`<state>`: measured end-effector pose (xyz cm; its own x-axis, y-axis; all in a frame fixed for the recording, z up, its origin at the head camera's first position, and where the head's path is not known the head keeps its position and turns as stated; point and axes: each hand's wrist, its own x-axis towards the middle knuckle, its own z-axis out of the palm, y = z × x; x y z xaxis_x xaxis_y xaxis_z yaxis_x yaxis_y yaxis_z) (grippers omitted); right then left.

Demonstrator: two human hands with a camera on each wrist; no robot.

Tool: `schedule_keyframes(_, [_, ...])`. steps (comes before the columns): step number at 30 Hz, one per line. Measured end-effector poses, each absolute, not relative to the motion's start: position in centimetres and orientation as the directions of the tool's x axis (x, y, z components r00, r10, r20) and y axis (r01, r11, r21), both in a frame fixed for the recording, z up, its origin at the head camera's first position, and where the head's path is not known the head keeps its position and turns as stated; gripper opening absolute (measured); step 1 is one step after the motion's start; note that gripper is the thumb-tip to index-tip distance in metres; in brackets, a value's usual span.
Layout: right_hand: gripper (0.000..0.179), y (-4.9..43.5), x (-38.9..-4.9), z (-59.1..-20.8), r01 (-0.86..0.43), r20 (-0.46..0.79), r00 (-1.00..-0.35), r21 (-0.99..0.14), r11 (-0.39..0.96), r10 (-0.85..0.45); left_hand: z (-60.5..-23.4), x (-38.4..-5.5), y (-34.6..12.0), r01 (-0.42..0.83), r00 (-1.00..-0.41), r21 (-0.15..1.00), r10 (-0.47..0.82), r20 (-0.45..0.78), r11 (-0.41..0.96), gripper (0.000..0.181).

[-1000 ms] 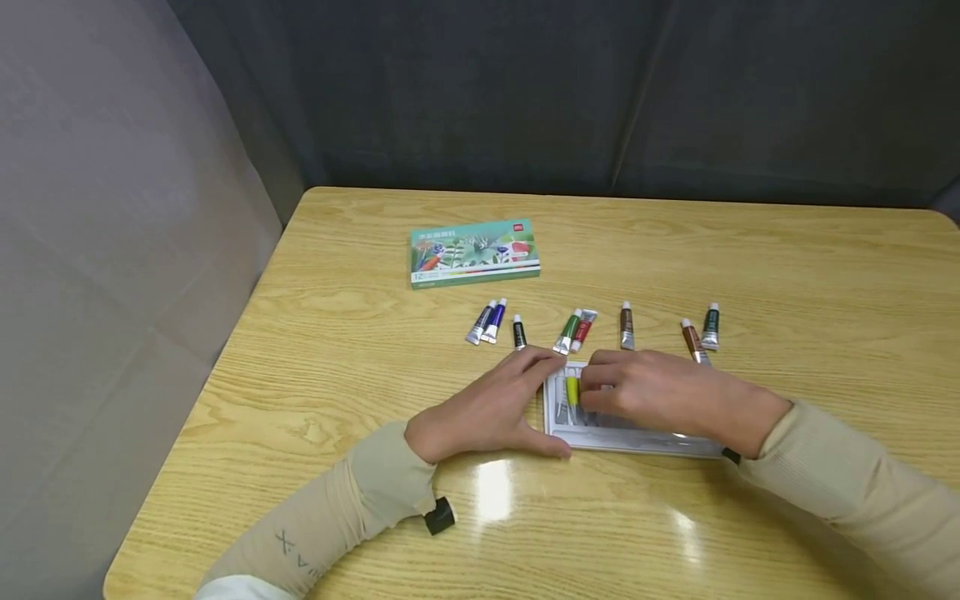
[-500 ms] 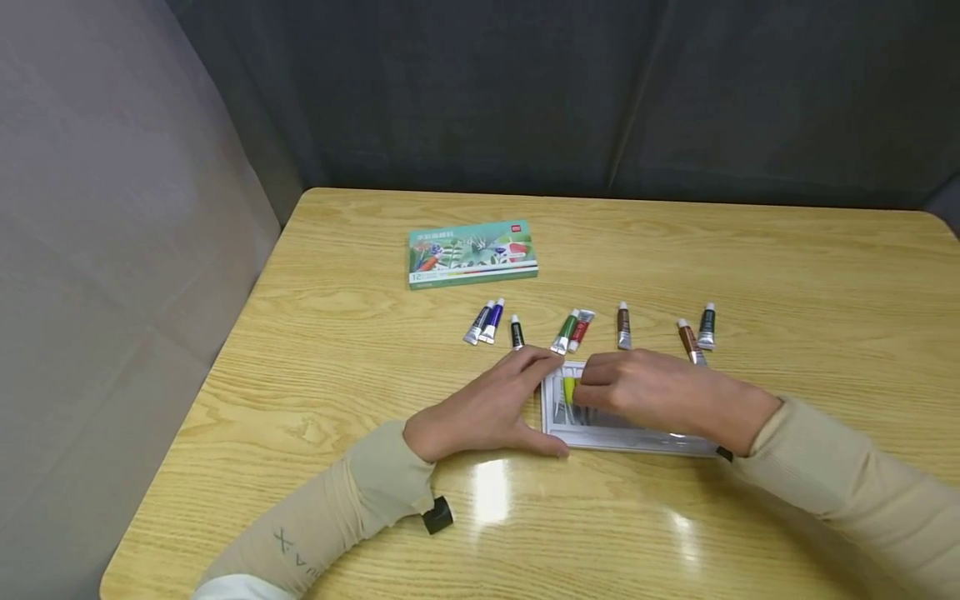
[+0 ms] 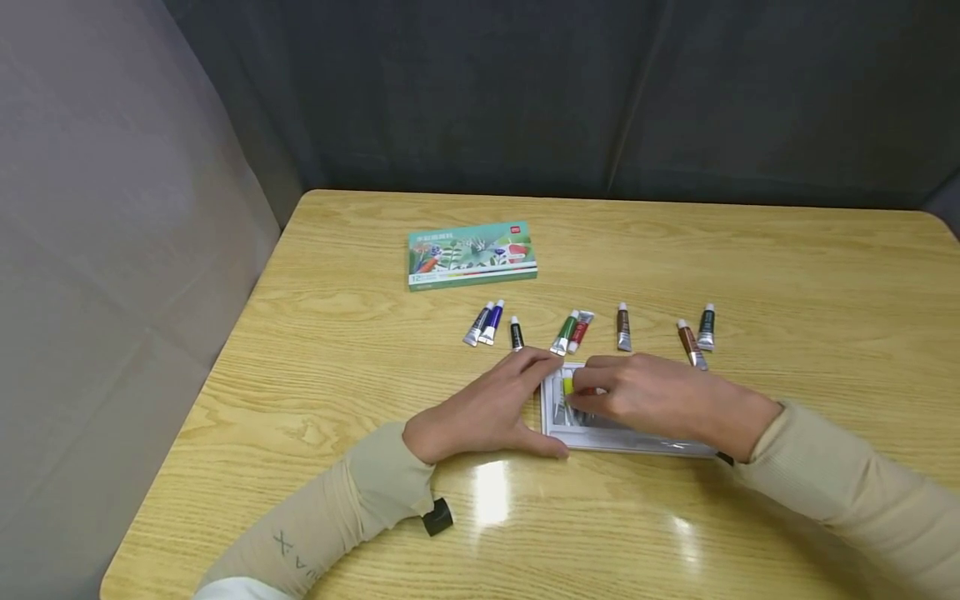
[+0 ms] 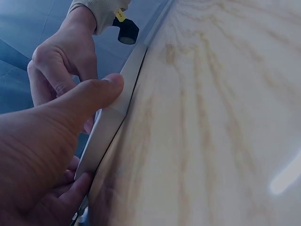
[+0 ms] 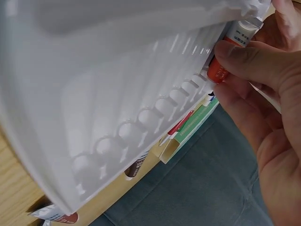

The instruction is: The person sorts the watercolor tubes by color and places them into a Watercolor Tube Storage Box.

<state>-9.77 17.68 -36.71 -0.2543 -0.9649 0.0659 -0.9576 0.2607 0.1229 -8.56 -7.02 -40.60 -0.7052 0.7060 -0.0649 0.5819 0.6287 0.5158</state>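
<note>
A white plastic tray with a row of slots lies on the table. My left hand grips its left end, thumb at the near edge and fingers at the far corner. Over the tray, my right hand pinches an orange-red paint tube between thumb and fingers, at the slots' left part in the head view. A yellow paint tube lies in the tray just left of those fingertips, beside a whitish tube. The right wrist view shows several bare slots; the right hand hides part of the tray in the head view.
Beyond the tray lie loose paint tubes: blue, black, green, red, brown, reddish brown and dark green. Farther back is a green printed paint box. A dark curtain hangs behind the table.
My right hand has shifted slightly left and toward the near side over the tray, and orange-red now shows beneath its fingers. My left hand has stayed on the tray's end.
</note>
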Motion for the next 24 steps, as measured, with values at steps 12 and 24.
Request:
schedule_keyframes(12, [0.044,18.08,-9.64,-37.09,-0.958,0.093,-0.243,0.134,0.254,-0.965,-40.48,-8.53,-7.08,0.575,-0.706,0.529,0.706,-0.066,0.624,0.111])
schedule_keyframes(24, [0.046,18.11,-9.47,-37.29,-0.954,0.119,-0.246,0.143,0.262,-0.962,-40.44,-8.49,-6.96,0.570,-0.705,0.535,0.706,-0.070,0.624,0.111])
